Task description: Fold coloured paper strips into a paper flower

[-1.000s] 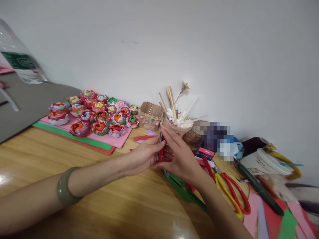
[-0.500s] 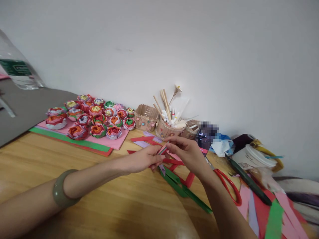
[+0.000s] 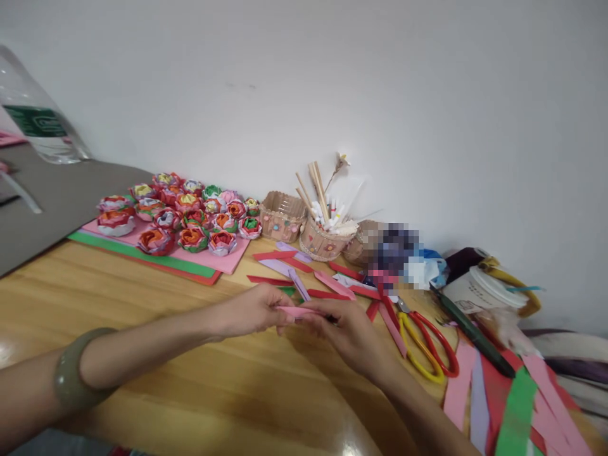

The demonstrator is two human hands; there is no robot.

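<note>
A folded pink paper strip (image 3: 297, 311) is stretched between my two hands, low over the wooden table. My left hand (image 3: 251, 310), with a grey-green bangle (image 3: 66, 373) on its wrist, pinches the strip's left end. At the other end, the fingers of my right hand (image 3: 344, 326) are closed on it and hide part of it. Just beyond my hands lie several folded strips: a red strip (image 3: 327, 294), a pink strip (image 3: 335, 284) and a purple strip (image 3: 299, 285). Several layered paper flowers (image 3: 194, 218) stand on stacked coloured sheets (image 3: 235, 256) at the left.
Red-handled scissors (image 3: 434, 342) and yellow-handled scissors (image 3: 418, 354) lie right of my hands. A dark green cutter (image 3: 475, 332) rests near cut paper strips (image 3: 515, 411). Behind stand a decorated basket (image 3: 282, 221), a holder with sticks (image 3: 325, 244) and a white tub (image 3: 479, 291).
Both hands have come lower and nearer to me, and a pink strip now shows between them. The long green strips beneath them no longer show there. The yellow scissor handle has come into view.
</note>
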